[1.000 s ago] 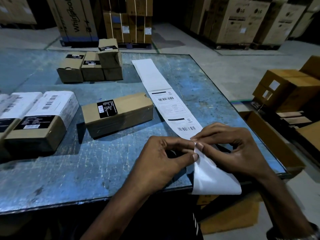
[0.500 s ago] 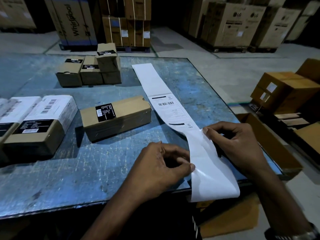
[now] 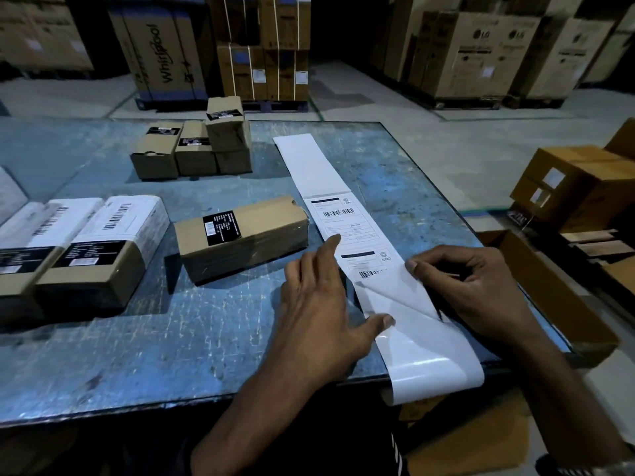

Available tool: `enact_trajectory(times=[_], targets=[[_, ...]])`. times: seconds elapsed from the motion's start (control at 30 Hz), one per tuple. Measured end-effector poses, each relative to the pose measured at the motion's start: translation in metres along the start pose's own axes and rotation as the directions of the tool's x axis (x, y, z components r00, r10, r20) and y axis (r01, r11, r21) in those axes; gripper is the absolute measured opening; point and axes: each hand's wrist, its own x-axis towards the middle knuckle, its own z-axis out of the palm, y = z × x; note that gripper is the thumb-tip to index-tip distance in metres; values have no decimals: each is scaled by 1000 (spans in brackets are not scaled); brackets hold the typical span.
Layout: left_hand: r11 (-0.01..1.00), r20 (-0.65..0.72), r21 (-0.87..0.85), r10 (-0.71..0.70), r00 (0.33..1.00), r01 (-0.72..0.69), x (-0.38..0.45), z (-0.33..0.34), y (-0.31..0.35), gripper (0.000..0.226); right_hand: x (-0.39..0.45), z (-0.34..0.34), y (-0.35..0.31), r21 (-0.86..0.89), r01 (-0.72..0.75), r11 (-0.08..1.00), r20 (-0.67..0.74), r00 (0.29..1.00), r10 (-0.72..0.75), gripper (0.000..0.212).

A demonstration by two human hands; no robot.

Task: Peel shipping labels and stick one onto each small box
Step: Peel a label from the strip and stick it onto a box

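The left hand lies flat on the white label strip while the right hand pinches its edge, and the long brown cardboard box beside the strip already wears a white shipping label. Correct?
Not quite: the long brown cardboard box shows only a black sticker, no white shipping label, in the head view. The left hand lies flat on the white label strip; the right hand pinches its edge.

A dim warehouse: a scratched blue counter [image 3: 103,355] on a pale concrete floor [image 3: 446,146], tall appliance cartons [image 3: 481,49] (on pallets) stacked well beyond the fingers.
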Motion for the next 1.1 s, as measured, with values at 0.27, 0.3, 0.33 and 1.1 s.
enact_trajectory(times=[0.27,0.3,0.33,1.1], targets=[[996,170,-61,67,983,-57,8,0,-6,140,45,-12,7,-8,-73,997,-212,975,70,16],[997,202,-60,63,977,-52,10,-1,-7,142,50,-12,9,-12,-92,996,-229,970,87,16],[997,236,-57,63,970,-51,13,-1,-7,143,55,-13,11,-21,-109,994,-238,966,101,16],[980,547,196,-94,832,-18,55,-13,7,164,138,-36,-5,-61,-89,994,-558,829,40,13]])
